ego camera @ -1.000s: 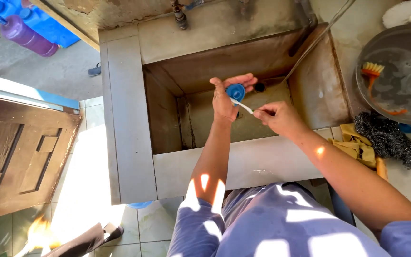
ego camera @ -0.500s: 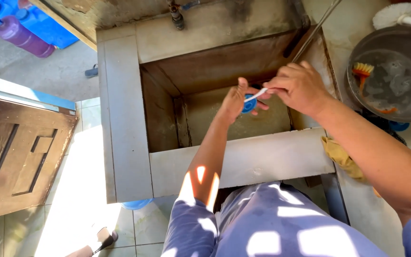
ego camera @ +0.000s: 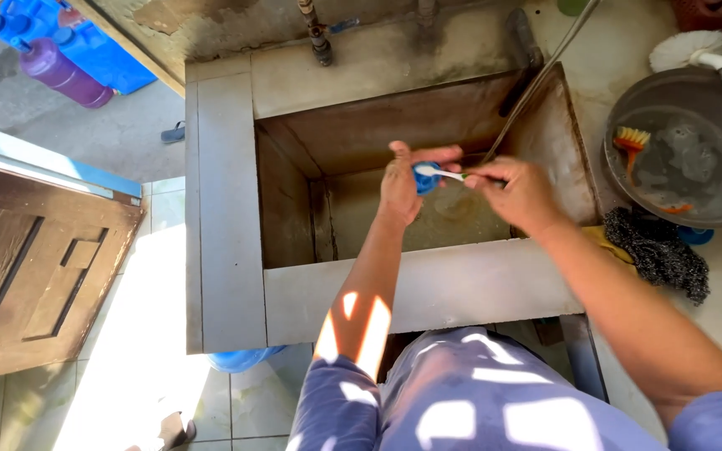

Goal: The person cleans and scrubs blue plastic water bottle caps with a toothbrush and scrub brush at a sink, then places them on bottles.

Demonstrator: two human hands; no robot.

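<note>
Over the deep grey stone sink (ego camera: 227, 250), the left hand (ego camera: 400, 188) is closed around a small round blue thing (ego camera: 424, 178). The right hand (ego camera: 521, 194) pinches a thin white and green toothbrush (ego camera: 443, 173), its head touching the blue thing. A purple plastic bottle (ego camera: 60, 73) and blue plastic jugs (ego camera: 106, 52) stand on the floor past the sink's far left corner.

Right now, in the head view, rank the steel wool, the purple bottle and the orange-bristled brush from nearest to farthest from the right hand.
From the right hand:
1. Orange-bristled brush, right, in the grey basin.
2. Steel wool, lower right, on the counter; close to the brush's distance.
3. Purple bottle, far upper left.
</note>
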